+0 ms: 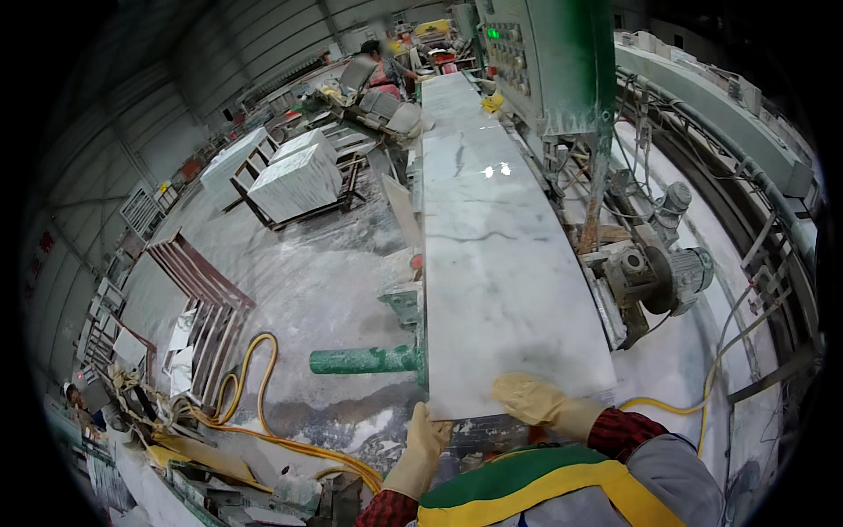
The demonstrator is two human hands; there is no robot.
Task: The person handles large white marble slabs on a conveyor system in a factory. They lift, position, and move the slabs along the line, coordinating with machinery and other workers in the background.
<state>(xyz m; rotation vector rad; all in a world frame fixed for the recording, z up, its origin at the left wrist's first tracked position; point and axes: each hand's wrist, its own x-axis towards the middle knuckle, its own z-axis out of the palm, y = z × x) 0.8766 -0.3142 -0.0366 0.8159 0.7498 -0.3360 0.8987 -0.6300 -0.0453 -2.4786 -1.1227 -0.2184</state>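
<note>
A long white marble slab (502, 312) with grey veins lies on the conveyor line, its near end close to my body. My left hand (423, 451), in a cream work glove, is closed at the slab's near left corner. My right hand (540, 406), gloved the same way, lies on the top face by the near edge, its fingers stretched out over the stone. The underside of the slab is hidden, as are parts of both hands' fingers.
A green pipe (364, 360) juts out left of the line. Motors (659, 277) and a control cabinet (549, 70) stand on the right. A yellow hose (263, 435) loops over the floor, near metal racks (206, 321) and stacked slabs (297, 183). Another person (386, 68) stands at the far end.
</note>
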